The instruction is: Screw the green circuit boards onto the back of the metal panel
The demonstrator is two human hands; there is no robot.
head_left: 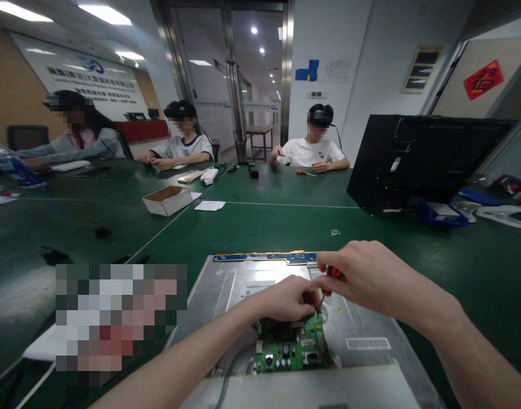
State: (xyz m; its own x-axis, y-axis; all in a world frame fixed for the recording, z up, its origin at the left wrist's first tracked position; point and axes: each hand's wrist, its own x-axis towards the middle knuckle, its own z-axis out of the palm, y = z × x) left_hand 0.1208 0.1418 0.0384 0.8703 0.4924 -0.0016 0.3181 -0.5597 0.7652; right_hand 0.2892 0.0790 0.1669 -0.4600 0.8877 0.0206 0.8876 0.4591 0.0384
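My right hand is closed around the red and black handle of a screwdriver. Its shaft slants down to the upper right corner of a green circuit board. Close to the screwdriver's tip, my left hand has its fingers curled together over the board's top edge; whatever they pinch is hidden. The board lies on a silver metal panel, which is flat on the table. Along the panel's far edge runs a narrow blue circuit strip, partly covered by my right hand.
A grey cable runs beside the board. On the green table stand a white open box and, at right, a large black screen housing. Another screwdriver lies at the far side, where several people sit.
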